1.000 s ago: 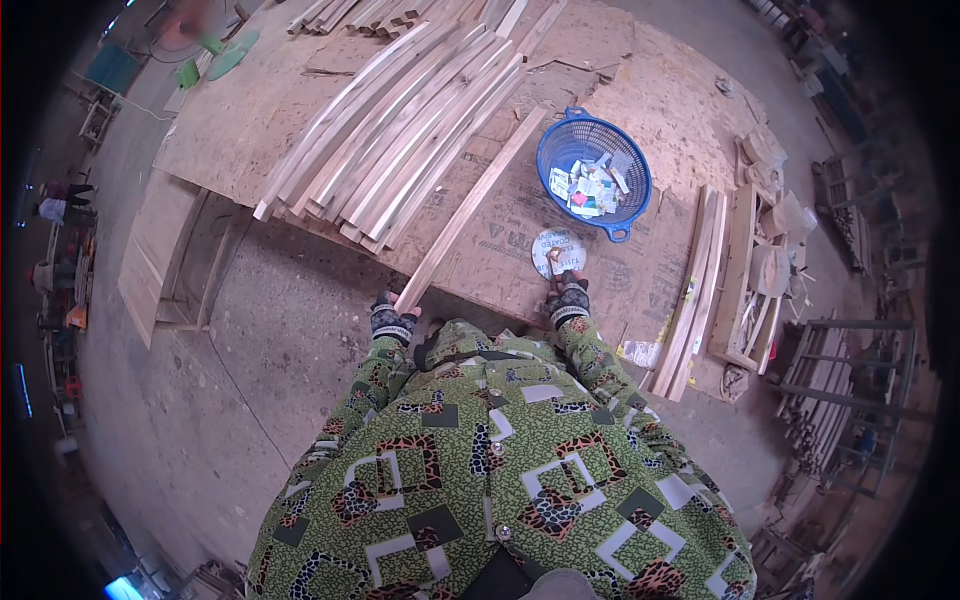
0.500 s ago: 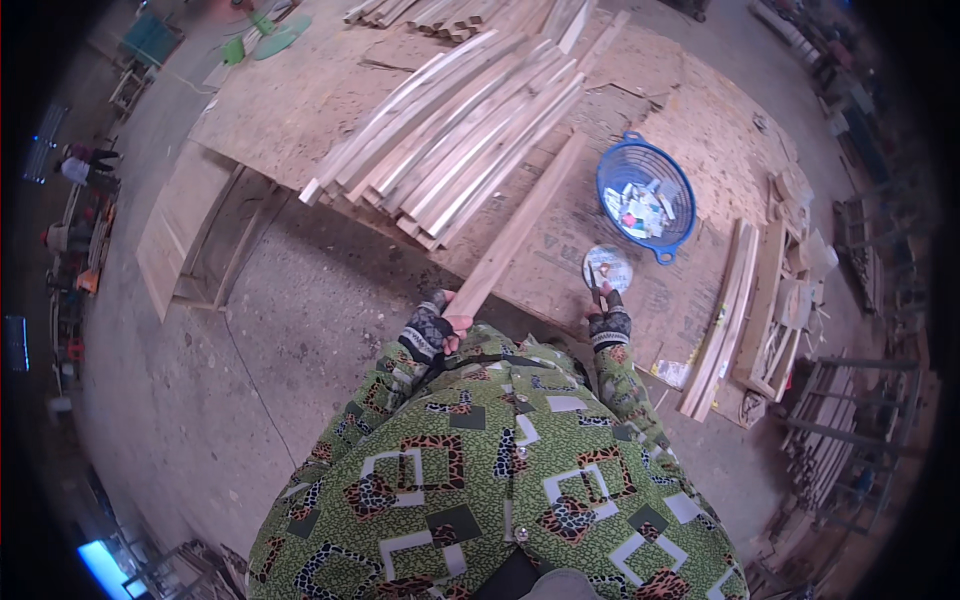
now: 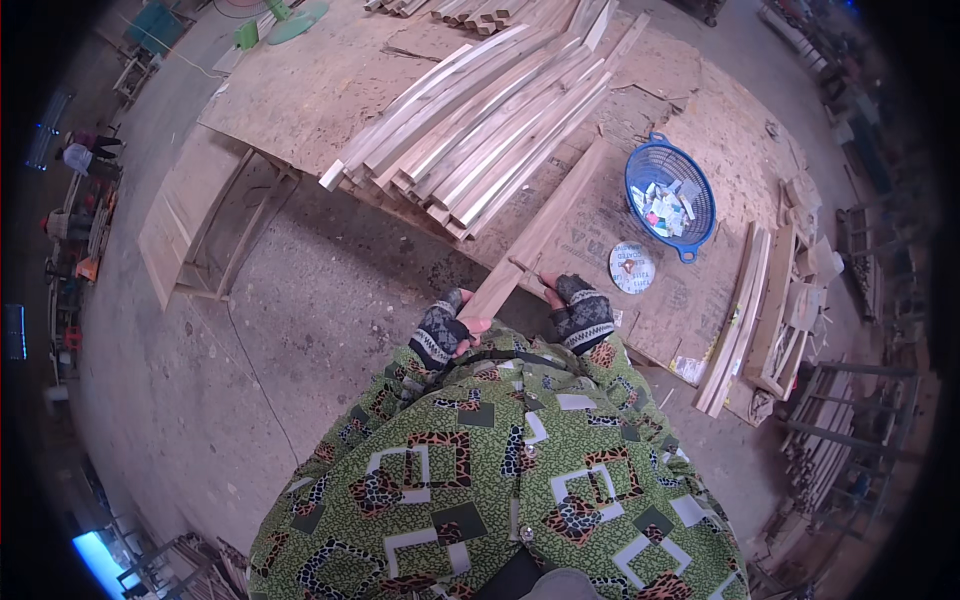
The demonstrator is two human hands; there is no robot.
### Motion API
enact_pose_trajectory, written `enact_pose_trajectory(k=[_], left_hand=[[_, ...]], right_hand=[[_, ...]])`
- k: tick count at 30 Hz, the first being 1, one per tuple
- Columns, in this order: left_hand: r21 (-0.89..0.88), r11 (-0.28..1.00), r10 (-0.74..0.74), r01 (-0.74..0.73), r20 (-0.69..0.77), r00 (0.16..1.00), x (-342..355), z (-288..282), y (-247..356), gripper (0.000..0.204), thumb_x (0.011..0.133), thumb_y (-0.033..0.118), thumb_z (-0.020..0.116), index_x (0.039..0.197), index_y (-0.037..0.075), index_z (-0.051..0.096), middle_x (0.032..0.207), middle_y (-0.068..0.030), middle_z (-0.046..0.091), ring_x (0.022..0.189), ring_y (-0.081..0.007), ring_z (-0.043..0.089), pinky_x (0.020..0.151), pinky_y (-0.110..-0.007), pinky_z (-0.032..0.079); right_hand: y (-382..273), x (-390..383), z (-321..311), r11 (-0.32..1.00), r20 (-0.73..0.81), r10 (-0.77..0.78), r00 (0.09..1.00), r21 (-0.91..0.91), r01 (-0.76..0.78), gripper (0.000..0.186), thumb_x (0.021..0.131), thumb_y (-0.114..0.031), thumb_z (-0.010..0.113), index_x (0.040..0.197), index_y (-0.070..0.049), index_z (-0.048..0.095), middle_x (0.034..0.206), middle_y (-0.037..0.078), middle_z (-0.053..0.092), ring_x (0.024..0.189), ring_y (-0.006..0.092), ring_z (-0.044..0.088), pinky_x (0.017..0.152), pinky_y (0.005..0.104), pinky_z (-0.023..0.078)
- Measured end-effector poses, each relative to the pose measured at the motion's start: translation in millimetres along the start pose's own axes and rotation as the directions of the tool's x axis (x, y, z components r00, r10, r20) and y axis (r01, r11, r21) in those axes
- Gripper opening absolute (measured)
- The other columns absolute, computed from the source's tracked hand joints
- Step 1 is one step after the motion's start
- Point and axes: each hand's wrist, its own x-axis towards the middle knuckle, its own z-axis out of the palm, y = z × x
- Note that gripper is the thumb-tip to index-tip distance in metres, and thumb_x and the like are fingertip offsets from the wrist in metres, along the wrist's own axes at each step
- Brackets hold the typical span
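Note:
My left hand, in a grey patterned fingerless glove, is closed round the near end of a long wooden strip. The strip slants away from me, its far part lying on the board-topped table. My right hand, gloved alike, is closed on a thin dark pointed tool. Its tip lies over the strip's face, a short way beyond my left hand. The tool's exact kind is too small to tell. To the right of my right hand, a round printed disc lies flat on the table.
Many long wooden strips lie side by side left of the held one. A blue plastic basket with small paper scraps stands right of it. Further right are more strips and a wooden box. A green fan base is far left.
My right hand has moved left with the pointed tool, from beside the disc onto the wooden strip. My left hand keeps its hold. The whole view has shifted slightly.

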Motion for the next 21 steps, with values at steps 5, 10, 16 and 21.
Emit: enact_pose_trajectory(k=[5, 10, 16, 21], left_hand=[[-0.009, 0.999, 0.053, -0.053, 0.018, 0.998, 2.6, -4.6, -4.9, 0.047, 0.075, 0.013, 0.065, 0.112, 0.000, 0.041, 0.062, -0.0065, 0.053, 0.039, -0.0087, 0.045, 0.033, -0.020, 0.032], [0.028, 0.999, 0.027, -0.028, 0.025, 0.999, -2.9, -10.0, -0.4, 0.047, 0.074, 0.013, 0.066, 0.111, 0.001, 0.041, 0.069, -0.0075, 0.056, 0.040, -0.0087, 0.046, 0.033, -0.021, 0.033], [0.044, 0.998, 0.040, -0.042, 0.034, 0.999, -1.4, -13.0, -0.6, 0.044, 0.073, 0.012, 0.067, 0.108, 0.002, 0.043, 0.076, -0.0085, 0.058, 0.041, -0.0091, 0.047, 0.034, -0.022, 0.035], [0.029, 0.999, 0.045, -0.046, 0.033, 0.998, -0.4, -20.9, -6.1, 0.043, 0.072, 0.012, 0.068, 0.106, 0.002, 0.043, 0.074, -0.0081, 0.057, 0.042, -0.0097, 0.047, 0.034, -0.022, 0.035]], right_hand=[[-2.3, 2.3, 3.1, 0.992, -0.051, -0.068, 0.996, -0.113, 0.062, 0.026, 0.078, -0.008, 0.059, 0.103, -0.012, 0.063, 0.081, 0.011, 0.060, 0.078, 0.0302, 0.058, 0.067, 0.0388, 0.046], [-5.4, 6.2, -2.3, 0.974, -0.065, -0.088, 0.994, -0.215, 0.072, 0.027, 0.076, -0.007, 0.060, 0.103, -0.012, 0.063, 0.082, 0.010, 0.061, 0.077, 0.0297, 0.057, 0.067, 0.0376, 0.046], [-12.1, 4.1, 4.1, 0.994, 0.016, 0.032, 0.999, -0.104, -0.030, 0.021, 0.078, -0.009, 0.059, 0.098, -0.010, 0.063, 0.083, 0.013, 0.061, 0.080, 0.0315, 0.058, 0.071, 0.0382, 0.047], [-4.3, 6.0, 3.8, 0.999, 0.113, 0.038, 0.993, 0.010, -0.039, 0.023, 0.080, -0.009, 0.057, 0.103, -0.009, 0.062, 0.083, 0.013, 0.061, 0.078, 0.0296, 0.059, 0.070, 0.0353, 0.048]])
